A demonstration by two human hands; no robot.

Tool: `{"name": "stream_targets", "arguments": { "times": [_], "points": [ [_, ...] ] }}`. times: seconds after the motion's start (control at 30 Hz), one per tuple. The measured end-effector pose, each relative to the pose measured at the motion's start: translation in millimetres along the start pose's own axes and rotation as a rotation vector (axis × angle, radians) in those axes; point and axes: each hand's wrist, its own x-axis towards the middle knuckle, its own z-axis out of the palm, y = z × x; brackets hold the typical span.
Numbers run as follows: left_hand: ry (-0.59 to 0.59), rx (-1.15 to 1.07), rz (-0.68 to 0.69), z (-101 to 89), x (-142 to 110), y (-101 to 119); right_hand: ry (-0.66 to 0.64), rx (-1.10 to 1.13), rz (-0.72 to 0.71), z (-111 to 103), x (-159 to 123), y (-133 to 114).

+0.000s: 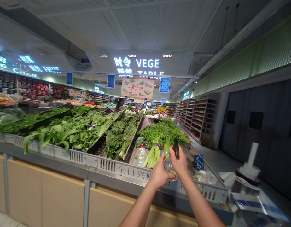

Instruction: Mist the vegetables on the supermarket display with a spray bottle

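My left hand (161,174) curls around a clear plastic piece (168,166), which looks like part of a bottle. Close beside it, my right hand (179,160) grips a dark tool (176,148); its black upper part sticks up past the fingers, and the rest is hidden. Just beyond the hands lies a bunch of celery (153,154) with a purple tie, and another green-stemmed bunch (167,144) rises behind my fingers. A clear plastic bottle (142,156) with a red top stands left of the celery.
Leafy greens (74,130) fill slatted crates along the stand, behind a grey front rail (100,162). Right of my hands are a small dark sign (198,162) and clear plastic pieces (206,177). A bag roll holder (248,171) stands at the right corner. A person (119,104) is farther back.
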Motion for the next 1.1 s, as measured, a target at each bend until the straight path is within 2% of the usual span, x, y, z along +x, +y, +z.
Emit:
{"name": "stream_targets", "arguments": {
  "times": [0.2, 0.43, 0.63, 0.83, 1.1],
  "points": [
    [0.000, -0.002, 0.006, -2.1, 0.7, 0.1, -0.011, 0.010, -0.003, 2.3, 0.3, 0.6],
    [0.020, 0.046, 0.070, -6.4, 0.0, 14.6, 0.001, 0.040, -0.002, 3.7, 3.9, -1.8],
    [-0.004, 0.100, 0.013, -8.5, 0.3, 19.7, -0.008, 0.048, 0.021, 5.1, 6.0, -3.7],
    [0.006, 0.097, 0.005, -8.2, 3.4, 17.4, -0.006, 0.060, 0.029, 7.3, 8.4, 0.3],
    [-0.042, 0.135, -0.022, 1.8, 3.4, 6.6, -0.008, 0.006, 0.078, 2.3, 3.1, 12.9]
  ]
}}
